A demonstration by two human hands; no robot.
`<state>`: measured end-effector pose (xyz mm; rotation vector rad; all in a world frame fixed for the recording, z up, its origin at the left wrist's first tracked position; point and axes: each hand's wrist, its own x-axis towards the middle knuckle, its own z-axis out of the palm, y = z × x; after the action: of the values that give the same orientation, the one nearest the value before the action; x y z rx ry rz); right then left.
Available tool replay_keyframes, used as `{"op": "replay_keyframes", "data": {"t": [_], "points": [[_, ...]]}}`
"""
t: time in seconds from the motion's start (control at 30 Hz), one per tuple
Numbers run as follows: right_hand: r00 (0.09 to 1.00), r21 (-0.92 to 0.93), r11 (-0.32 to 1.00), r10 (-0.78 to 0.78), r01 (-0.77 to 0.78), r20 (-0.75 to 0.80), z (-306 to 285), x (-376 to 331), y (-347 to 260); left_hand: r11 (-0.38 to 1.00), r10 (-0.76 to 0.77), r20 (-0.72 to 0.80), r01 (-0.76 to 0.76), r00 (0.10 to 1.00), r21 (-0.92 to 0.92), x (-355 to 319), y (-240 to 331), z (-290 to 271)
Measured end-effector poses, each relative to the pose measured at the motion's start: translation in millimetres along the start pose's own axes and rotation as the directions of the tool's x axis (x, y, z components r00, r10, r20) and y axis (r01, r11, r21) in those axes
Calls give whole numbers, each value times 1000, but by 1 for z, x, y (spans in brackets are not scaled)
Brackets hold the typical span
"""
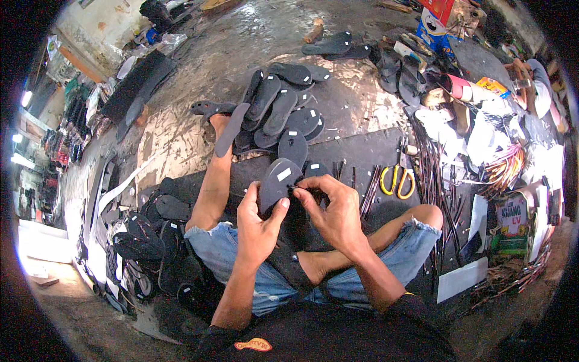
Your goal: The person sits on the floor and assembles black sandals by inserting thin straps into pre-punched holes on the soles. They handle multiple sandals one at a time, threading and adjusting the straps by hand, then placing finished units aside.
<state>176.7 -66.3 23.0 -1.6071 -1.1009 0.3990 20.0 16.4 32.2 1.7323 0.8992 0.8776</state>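
Above my lap, my left hand (261,223) grips a dark grey sandal sole (280,182) by its edge, thumb on the near side. A white label sits on the sole's upper face. My right hand (330,211) is closed in a pinch at the sole's right edge. Something small and dark shows at its fingertips, too little to name. Just beyond the held sole lies another labelled sole (293,145), at the near end of a loose pile of dark soles (280,108). Yellow-handled scissors (398,178) rest on the dark mat to the right of my right hand.
Finished-looking black sandals (145,244) are heaped by my left knee. Long thin dark strips (427,163) lie right of the scissors. Farther right are white plastic bags (488,142), a bundle of orange strands (506,163) and a green can (511,226). More sandals (329,45) lie at the back.
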Motion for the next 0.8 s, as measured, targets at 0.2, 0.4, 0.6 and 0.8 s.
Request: {"op": "replay_keyframes", "data": {"t": [0.2, 0.4, 0.6, 0.8], "points": [[963, -155, 963, -239, 219, -127, 6, -7, 20, 987, 29, 60, -38, 998, 154, -3, 6, 7], [986, 66, 997, -20, 31, -163, 31, -24, 31, 952, 186, 21, -185, 982, 244, -13, -4, 17], [990, -62, 996, -69, 62, -122, 32, -26, 40, 934, 217, -8, -205, 976, 291, -12, -19, 31], [996, -180, 980, -85, 81, -14, 27, -23, 43, 939, 146, 11, -142, 989, 313, -15, -32, 26]]}}
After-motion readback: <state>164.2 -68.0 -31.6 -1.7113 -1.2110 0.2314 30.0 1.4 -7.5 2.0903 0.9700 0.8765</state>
